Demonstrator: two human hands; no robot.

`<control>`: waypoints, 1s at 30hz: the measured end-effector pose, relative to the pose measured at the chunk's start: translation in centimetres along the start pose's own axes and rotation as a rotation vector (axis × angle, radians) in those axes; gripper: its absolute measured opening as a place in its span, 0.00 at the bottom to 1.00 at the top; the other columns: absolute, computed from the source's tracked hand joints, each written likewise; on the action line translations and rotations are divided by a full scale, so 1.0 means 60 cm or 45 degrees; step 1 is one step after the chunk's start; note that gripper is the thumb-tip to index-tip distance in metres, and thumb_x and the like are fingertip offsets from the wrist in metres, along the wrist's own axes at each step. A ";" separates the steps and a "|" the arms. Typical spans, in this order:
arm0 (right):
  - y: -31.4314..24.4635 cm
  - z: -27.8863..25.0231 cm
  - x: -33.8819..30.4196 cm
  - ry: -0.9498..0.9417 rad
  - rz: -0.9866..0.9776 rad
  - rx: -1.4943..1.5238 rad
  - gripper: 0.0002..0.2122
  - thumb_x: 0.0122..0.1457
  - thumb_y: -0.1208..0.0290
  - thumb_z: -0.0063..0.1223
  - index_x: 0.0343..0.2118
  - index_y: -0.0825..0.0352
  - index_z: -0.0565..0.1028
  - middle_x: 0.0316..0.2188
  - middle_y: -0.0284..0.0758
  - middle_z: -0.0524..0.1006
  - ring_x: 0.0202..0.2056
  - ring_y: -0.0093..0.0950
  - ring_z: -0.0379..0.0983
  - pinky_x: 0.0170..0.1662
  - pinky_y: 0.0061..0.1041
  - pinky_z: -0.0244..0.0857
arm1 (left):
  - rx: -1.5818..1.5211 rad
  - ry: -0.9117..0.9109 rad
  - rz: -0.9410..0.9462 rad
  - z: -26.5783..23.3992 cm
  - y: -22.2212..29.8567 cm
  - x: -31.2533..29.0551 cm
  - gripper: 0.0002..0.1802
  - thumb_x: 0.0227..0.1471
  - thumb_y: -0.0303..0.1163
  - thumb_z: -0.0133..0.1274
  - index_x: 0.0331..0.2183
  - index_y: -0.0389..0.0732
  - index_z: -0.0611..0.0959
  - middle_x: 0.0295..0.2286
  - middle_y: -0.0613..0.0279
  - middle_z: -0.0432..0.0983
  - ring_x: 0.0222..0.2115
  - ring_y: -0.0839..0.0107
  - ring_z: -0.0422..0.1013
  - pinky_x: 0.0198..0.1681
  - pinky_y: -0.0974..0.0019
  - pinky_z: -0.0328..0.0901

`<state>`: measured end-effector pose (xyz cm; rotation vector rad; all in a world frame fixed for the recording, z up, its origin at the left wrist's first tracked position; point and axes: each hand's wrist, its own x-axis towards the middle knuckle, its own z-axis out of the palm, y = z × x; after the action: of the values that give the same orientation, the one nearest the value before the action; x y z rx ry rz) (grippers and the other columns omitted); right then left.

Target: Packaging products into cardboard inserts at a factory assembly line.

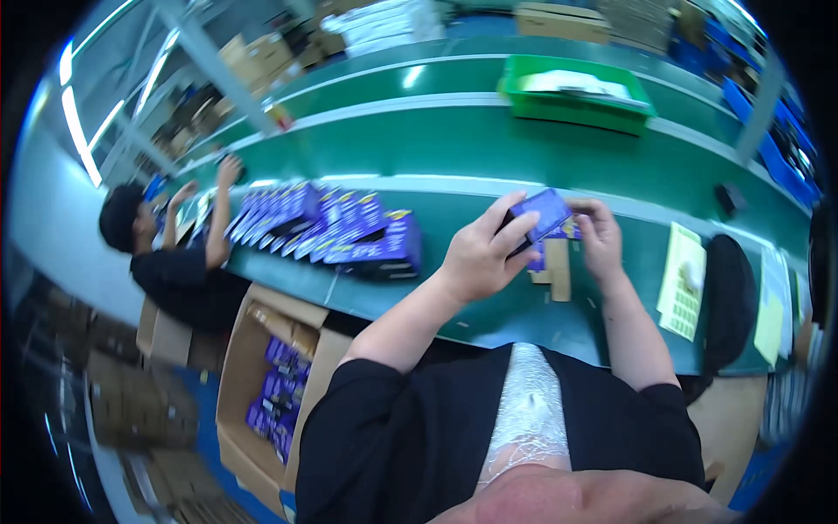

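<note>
A small dark purple box (543, 215) is held up over the green bench, tilted. My left hand (486, 253) is closed around its left side, fingers across the top and thumb below. At the box's right edge, the curled fingers of my right hand (601, 237) meet its corner; their exact grip is partly hidden. Below my hands, a flat brown cardboard piece (559, 272) with purple parts lies on the bench. To the left stands a long row of purple printed boxes (384, 246), leaning on one another.
An open carton (234, 410) with purple packs stands at lower left. A co-worker (179, 271) works farther left. Yellowish printed sheets (682, 284) and a black cloth-like item (730, 301) lie at right. A green bin (576, 118) with white contents sits beyond the bench's ledge.
</note>
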<state>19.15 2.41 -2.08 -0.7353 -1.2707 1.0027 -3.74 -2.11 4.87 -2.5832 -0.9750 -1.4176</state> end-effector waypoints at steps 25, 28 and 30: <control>0.039 -0.012 0.011 -0.347 0.242 -1.735 0.18 0.56 0.65 0.56 0.48 0.66 0.75 0.57 0.42 0.65 0.61 0.42 0.56 0.62 0.40 0.53 | 1.063 -0.082 -0.364 -0.328 -0.234 -0.166 0.14 0.45 0.29 0.57 0.38 0.47 0.79 0.52 0.57 0.68 0.59 0.52 0.58 0.61 0.44 0.50; 0.030 -0.021 0.017 -0.357 0.269 -1.686 0.17 0.55 0.65 0.57 0.46 0.65 0.76 0.55 0.42 0.67 0.59 0.42 0.59 0.60 0.39 0.55 | 0.864 0.090 -0.284 -0.270 -0.191 -0.100 0.13 0.45 0.28 0.57 0.37 0.43 0.80 0.52 0.58 0.69 0.60 0.51 0.57 0.60 0.47 0.53; 0.028 -0.030 0.019 -0.329 0.197 -1.625 0.16 0.53 0.66 0.58 0.45 0.66 0.76 0.54 0.42 0.68 0.57 0.41 0.61 0.59 0.37 0.56 | 0.543 0.054 -0.244 -0.200 -0.144 -0.047 0.16 0.46 0.28 0.56 0.41 0.44 0.79 0.52 0.55 0.69 0.60 0.50 0.56 0.60 0.47 0.54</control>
<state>20.57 4.26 -3.41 -1.7114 -2.0906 0.2829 -18.47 -0.44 7.49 -2.1915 -1.3743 -1.1365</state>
